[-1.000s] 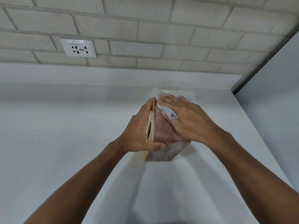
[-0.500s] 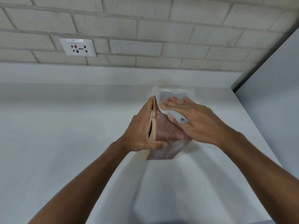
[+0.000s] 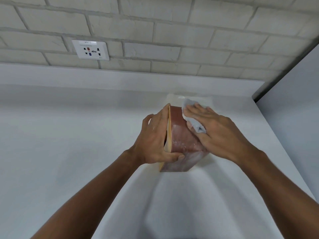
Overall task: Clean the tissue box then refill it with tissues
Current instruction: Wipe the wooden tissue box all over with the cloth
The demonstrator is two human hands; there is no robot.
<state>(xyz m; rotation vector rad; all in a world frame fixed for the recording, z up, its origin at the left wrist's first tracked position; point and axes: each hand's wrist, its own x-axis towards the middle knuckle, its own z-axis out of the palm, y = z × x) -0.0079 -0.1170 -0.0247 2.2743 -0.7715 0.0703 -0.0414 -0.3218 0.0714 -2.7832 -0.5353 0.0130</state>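
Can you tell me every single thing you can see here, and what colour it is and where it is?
reddish-brown wooden tissue box: one, reddish-brown with a tan face, stood on edge on the counter, centre
light blue-grey cloth: one, pressed on the box's upper right side
pale shiny packet: one, whitish, behind the box; cannot tell what it is
white countertop: one, fills the lower view
white wall socket plate: one, on the wall, upper left
pale brick wall: one, off-white, across the top
grey panel: one, right edge
left hand: one, grips the box's tan side
right hand: one, flat fingers press the cloth on the box
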